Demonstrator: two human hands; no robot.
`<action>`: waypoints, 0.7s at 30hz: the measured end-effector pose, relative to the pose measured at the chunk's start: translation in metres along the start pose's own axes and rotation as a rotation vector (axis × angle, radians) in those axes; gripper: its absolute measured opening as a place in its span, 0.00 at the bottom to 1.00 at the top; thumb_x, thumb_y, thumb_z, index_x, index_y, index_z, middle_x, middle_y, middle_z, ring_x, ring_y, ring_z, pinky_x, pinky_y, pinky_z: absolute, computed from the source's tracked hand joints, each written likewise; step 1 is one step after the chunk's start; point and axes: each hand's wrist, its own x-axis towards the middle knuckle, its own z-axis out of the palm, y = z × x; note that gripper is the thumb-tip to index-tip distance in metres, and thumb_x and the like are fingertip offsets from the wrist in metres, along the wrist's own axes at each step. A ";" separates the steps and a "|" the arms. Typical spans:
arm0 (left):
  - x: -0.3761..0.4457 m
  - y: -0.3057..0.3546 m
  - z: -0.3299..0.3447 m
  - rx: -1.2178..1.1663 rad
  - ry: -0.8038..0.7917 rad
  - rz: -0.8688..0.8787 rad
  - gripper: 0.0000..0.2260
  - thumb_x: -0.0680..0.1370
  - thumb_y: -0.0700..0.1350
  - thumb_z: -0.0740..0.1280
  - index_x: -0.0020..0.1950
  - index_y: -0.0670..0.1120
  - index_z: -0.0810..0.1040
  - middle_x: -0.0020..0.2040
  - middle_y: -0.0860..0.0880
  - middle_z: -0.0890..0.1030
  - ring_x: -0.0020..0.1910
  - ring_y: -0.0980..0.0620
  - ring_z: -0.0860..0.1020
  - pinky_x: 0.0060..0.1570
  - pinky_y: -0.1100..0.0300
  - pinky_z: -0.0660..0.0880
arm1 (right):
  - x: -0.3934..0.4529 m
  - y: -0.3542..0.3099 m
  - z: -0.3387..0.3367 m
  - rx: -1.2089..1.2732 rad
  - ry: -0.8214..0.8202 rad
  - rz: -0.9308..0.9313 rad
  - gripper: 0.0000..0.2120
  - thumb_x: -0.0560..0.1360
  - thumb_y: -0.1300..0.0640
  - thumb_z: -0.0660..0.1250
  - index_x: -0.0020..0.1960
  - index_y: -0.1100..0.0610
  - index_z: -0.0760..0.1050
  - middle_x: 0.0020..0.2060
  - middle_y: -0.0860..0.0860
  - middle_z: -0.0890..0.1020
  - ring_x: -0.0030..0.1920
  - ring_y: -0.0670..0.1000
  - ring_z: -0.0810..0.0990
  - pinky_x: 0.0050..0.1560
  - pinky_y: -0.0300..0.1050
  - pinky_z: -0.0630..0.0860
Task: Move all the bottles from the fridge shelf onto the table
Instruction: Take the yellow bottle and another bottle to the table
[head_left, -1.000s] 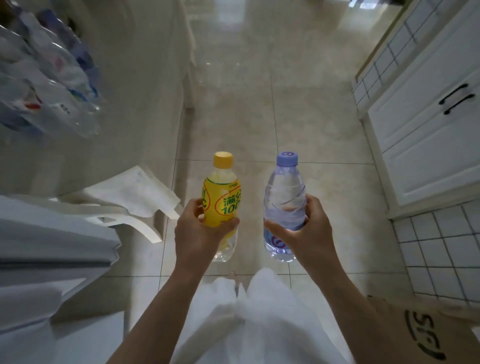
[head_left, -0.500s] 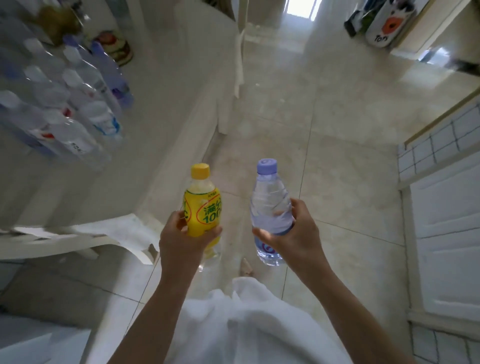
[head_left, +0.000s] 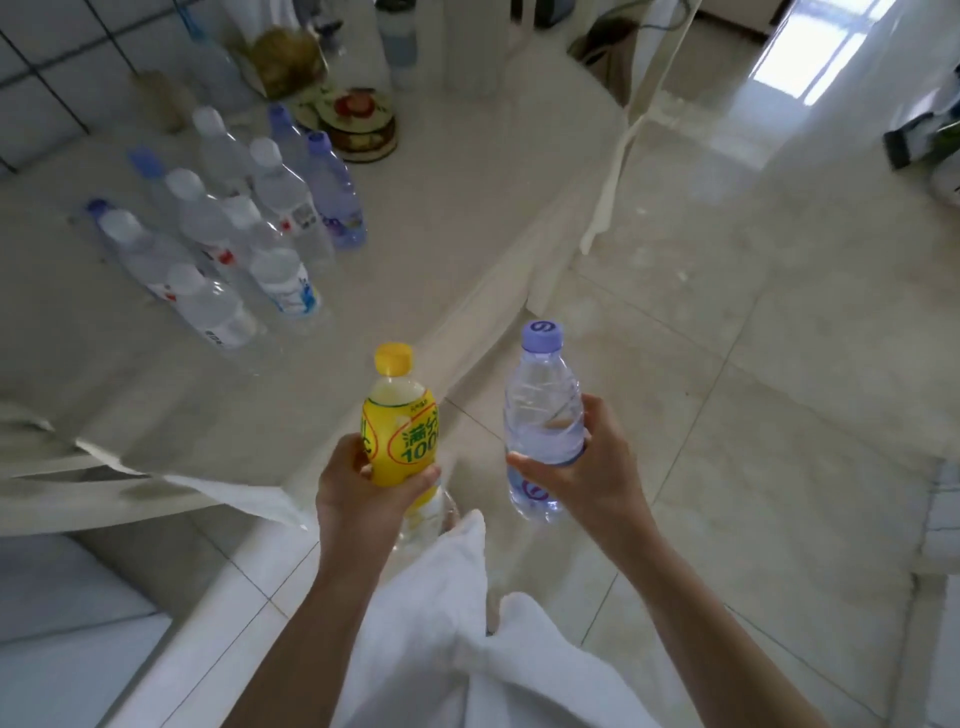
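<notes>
we see the pale tiled floor (head_left: 727, 364) filling the right side, and the broad light worktop (head_left: 441, 218) taking the upper left, its tablecloth edge (head_left: 249, 501) hanging at the near corner. on the worktop stands a cluster of clear water bottles (head_left: 234, 244), upright and close together, some with white caps and some with lilac caps. behind them, near the tiled wall, sits a round decorated tin (head_left: 358, 124), just beside the cluster's far end. our white garment (head_left: 467, 649) shows at the bottom centre. our left hand (head_left: 363, 493) grips the yellow-labelled bottle (head_left: 402, 431) round its lower body, fingers curled about it, upright over the worktop's near edge. our right hand (head_left: 587, 467) grips the clear lilac-capped bottle (head_left: 543, 415) at its middle, upright above the floor, apart from the yellow one.
</notes>
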 end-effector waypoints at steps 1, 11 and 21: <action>0.012 0.004 0.003 0.000 0.015 -0.002 0.20 0.60 0.45 0.82 0.44 0.50 0.76 0.40 0.51 0.82 0.42 0.50 0.81 0.44 0.49 0.80 | 0.015 -0.002 0.003 0.001 -0.014 -0.012 0.33 0.57 0.54 0.83 0.57 0.52 0.71 0.47 0.47 0.81 0.47 0.52 0.81 0.49 0.47 0.78; 0.160 0.063 0.024 -0.058 0.097 -0.003 0.26 0.53 0.53 0.80 0.46 0.48 0.75 0.41 0.50 0.83 0.41 0.47 0.83 0.44 0.45 0.80 | 0.168 -0.061 0.055 -0.077 -0.131 -0.009 0.22 0.56 0.55 0.77 0.47 0.48 0.71 0.34 0.47 0.82 0.36 0.50 0.81 0.41 0.44 0.77; 0.246 0.097 0.043 -0.105 0.249 -0.049 0.27 0.54 0.55 0.80 0.47 0.48 0.74 0.40 0.52 0.82 0.41 0.47 0.81 0.44 0.46 0.79 | 0.285 -0.080 0.112 -0.213 -0.270 -0.046 0.25 0.54 0.43 0.72 0.43 0.59 0.75 0.30 0.48 0.79 0.30 0.45 0.77 0.32 0.37 0.69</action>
